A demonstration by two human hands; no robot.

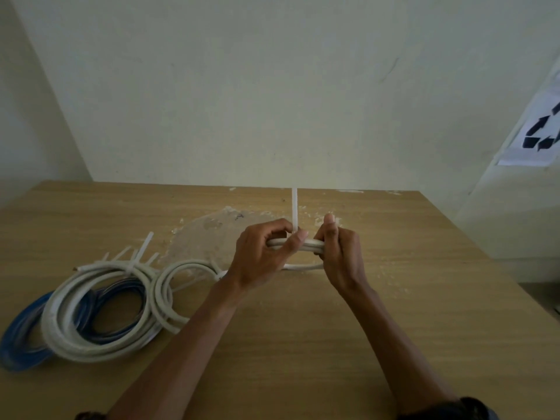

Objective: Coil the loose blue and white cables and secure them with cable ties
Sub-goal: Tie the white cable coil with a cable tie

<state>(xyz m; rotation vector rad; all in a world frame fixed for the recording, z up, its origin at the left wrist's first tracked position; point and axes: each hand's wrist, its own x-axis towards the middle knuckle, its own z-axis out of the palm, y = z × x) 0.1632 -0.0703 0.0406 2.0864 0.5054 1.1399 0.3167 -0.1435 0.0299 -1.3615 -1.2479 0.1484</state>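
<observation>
Both hands are raised over the middle of the wooden table (pixel 378 344), and a small coil of white cable (pixel 310 245) runs between them; the left hand (pixel 262 257) has its fingers curled round the left end of the bundled strands, with the thumb laid across the front of them; the right hand (pixel 341 253) grips the right end, fingers wrapped about the strands and thumb pointing upward; the lower part of the loop hangs below both grips, close to the tabletop. A pale cable tie (pixel 294 207) stands upright from the bundle just beside the left thumb, between the two hands, its tail rising clear above the knuckles; whether its head is locked cannot be told. Well to the left of the hands, on the table, lie the tied white coils (pixel 91 316), several tie tails sticking out behind them; a blue coil (pixel 22 341) lies partly under them at the near left edge. A paper sheet (pixel 542 131) with dark arrows hangs on the wall at the right.
</observation>
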